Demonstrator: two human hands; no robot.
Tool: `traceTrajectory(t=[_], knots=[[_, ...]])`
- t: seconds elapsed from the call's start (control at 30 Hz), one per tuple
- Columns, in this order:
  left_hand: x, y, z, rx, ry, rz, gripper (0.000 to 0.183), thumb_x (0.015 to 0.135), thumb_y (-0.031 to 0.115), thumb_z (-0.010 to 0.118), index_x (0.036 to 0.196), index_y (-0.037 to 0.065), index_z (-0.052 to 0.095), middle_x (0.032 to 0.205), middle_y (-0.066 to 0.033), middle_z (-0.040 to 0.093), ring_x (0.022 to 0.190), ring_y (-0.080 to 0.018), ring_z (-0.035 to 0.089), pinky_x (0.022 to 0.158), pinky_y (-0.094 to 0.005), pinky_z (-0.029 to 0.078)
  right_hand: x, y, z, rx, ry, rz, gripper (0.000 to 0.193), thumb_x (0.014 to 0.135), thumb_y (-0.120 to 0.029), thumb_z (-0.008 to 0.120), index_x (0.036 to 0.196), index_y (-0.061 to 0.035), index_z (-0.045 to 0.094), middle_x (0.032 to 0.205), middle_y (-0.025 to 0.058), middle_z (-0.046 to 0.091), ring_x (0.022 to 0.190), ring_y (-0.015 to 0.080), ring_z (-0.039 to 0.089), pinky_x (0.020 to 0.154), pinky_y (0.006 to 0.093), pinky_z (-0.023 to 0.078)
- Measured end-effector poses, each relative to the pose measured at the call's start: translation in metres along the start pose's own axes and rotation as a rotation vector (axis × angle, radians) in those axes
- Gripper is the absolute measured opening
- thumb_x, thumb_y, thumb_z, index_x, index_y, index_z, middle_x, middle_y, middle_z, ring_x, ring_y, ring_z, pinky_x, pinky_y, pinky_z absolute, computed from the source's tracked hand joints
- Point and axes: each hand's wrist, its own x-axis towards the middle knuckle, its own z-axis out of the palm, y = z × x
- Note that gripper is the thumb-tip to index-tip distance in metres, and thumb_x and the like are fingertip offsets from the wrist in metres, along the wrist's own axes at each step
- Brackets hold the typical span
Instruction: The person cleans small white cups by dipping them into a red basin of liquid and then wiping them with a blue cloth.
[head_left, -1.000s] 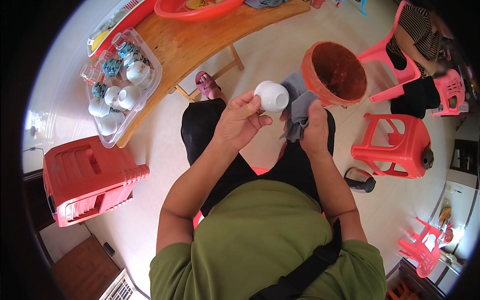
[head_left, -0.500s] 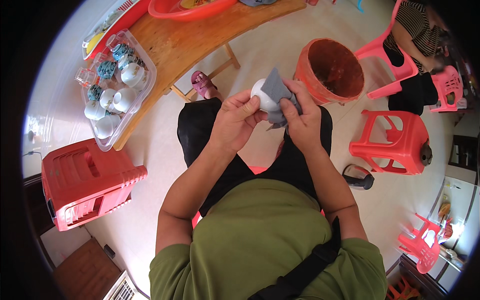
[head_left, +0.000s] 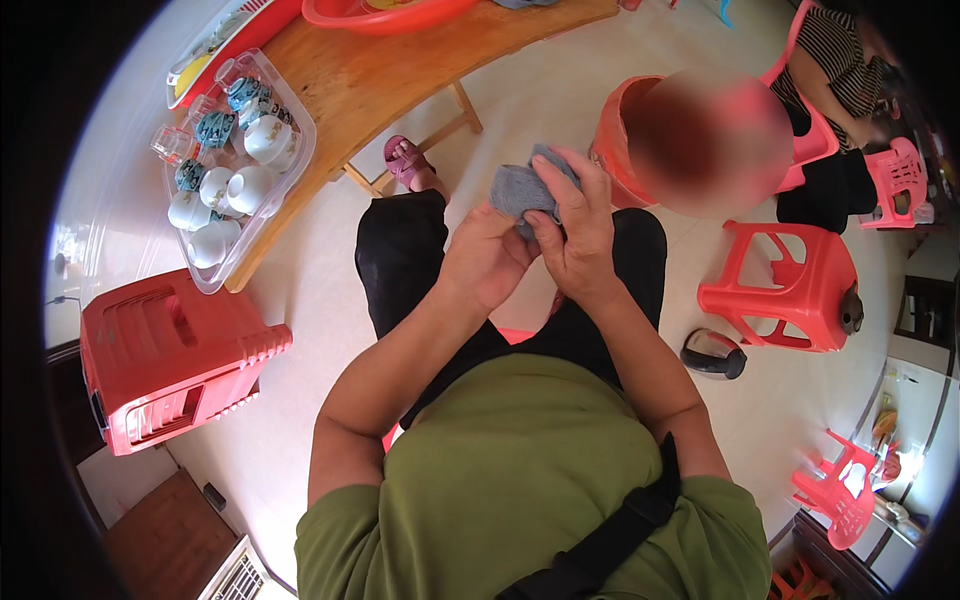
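Over my lap, a grey cloth (head_left: 520, 190) is wrapped across a small white cup, which the cloth now hides; the cup's side showed in the earlier view. My left hand (head_left: 485, 255) is closed below it, its fingertips partly covered by the cloth. My right hand (head_left: 580, 235) grips the cloth from the right, with the thumb in front and the fingers bent over the top. To the left, a clear plastic tray (head_left: 300, 165) holds several white cups (head_left: 250, 190), blue patterned cups (head_left: 215, 130) and clear glasses (head_left: 172, 145).
The tray stands on a wooden table (head_left: 400, 70) beside a red basin (head_left: 390, 18). A red bucket (head_left: 618, 140), partly hidden by a blurred patch, stands ahead to the right. Red stools (head_left: 790, 285) (head_left: 180, 350) flank me, and a kettle (head_left: 712, 353) sits on the floor. Another person (head_left: 835, 70) sits far right.
The cloth has shifted left over the cup and now covers its white side. My right hand has moved slightly left with it, and my left hand has turned a little lower.
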Motion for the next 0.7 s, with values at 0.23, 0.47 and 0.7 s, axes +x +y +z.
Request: traceTrajectory(t=[0.23, 0.47, 0.7], knots=[[0.005, -0.007, -0.016, 0.178, -0.089, -0.003, 0.019, 0.093, 0.016, 0.051, 0.105, 0.004, 0.060, 0.100, -0.0028, 0.062, 0.091, -0.0137, 0.058, 0.084, -0.0345, 0.045, 0.002, 0.013, 0.010, -0.109, 0.053, 0.020, 0.019, 0.076, -0.015, 0.065, 0.091, -0.0049, 0.059, 0.079, 0.0115, 0.056, 0.066, 0.0290, 0.057, 0.054, 0.0363, 0.046], [0.007, -0.008, -0.022, 1.204, -0.316, 0.619, 0.006, 0.086, 0.006, 0.058, 0.091, 0.003, 0.060, 0.091, -0.0079, 0.063, 0.083, -0.0213, 0.059, 0.078, -0.0327, 0.044, 0.002, 0.027, 0.003, 0.702, -0.237, 1.010, 0.029, 0.091, -0.027, 0.051, 0.081, -0.0015, 0.058, 0.053, 0.0068, 0.050, 0.040, 0.0186, 0.049, 0.037, 0.0293, 0.038], [0.016, -0.012, -0.034, 1.431, -0.359, 0.620, 0.018, 0.086, 0.006, 0.058, 0.103, 0.000, 0.056, 0.090, -0.0103, 0.059, 0.084, -0.0232, 0.056, 0.076, -0.0301, 0.044, -0.025, 0.035, 0.008, 0.565, -0.114, 0.868, 0.030, 0.092, -0.026, 0.050, 0.085, 0.0015, 0.058, 0.056, 0.0060, 0.053, 0.047, 0.0153, 0.053, 0.042, 0.0283, 0.040]])
